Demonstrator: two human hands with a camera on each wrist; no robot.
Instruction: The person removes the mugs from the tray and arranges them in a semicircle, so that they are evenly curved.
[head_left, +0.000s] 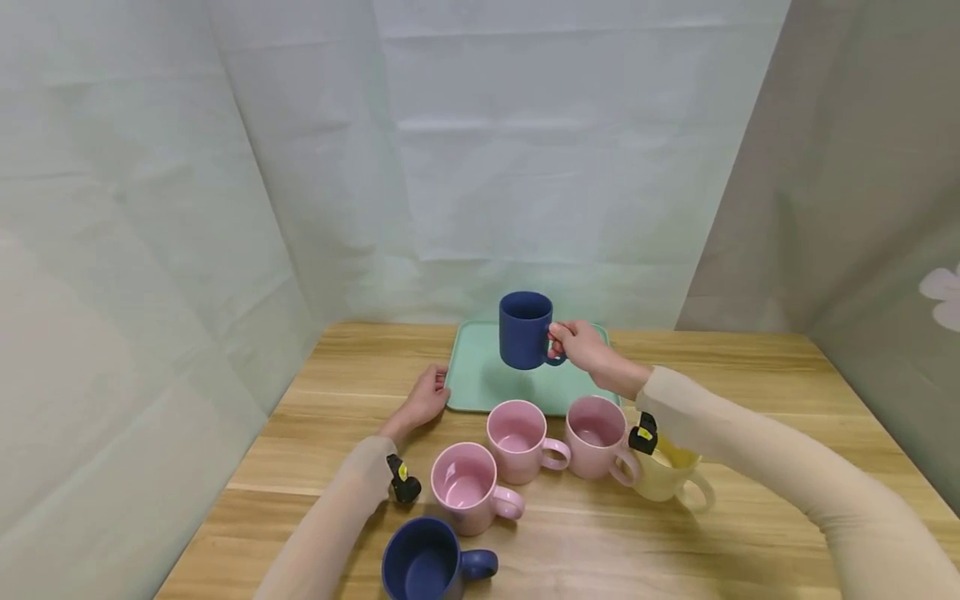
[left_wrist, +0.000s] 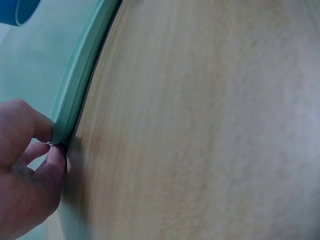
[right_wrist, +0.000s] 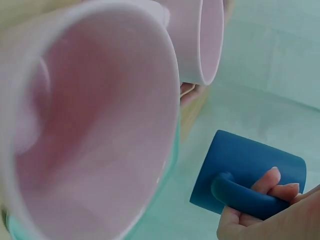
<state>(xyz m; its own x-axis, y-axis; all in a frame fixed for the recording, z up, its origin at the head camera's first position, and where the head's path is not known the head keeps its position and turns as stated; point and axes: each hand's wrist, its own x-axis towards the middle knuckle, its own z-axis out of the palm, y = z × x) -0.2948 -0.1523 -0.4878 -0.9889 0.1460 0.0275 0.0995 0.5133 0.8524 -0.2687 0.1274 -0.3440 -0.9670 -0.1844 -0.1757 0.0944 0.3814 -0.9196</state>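
Above the mint-green tray [head_left: 472, 371], a dark blue mug [head_left: 517, 343] hangs upright in the air. My right hand [head_left: 585, 346] grips it by the handle, and the right wrist view shows the fingers curled round that handle. At the tray's near left corner, my left hand [head_left: 426, 396] pinches the rim [left_wrist: 75, 90] between thumb and fingers. Just in front of the tray stand two pink mugs, a middle one [head_left: 513, 458] and a right one [head_left: 588, 454]. The right one fills much of the right wrist view.
A third pink mug [head_left: 474, 521] stands nearer, right of my left forearm. Closest to me is another dark blue mug [head_left: 423, 558], cut by the frame edge. A yellow mug [head_left: 656, 479] sits partly under my right sleeve. Pale cloth [head_left: 525, 167] hangs behind the wooden table [head_left: 360, 358].
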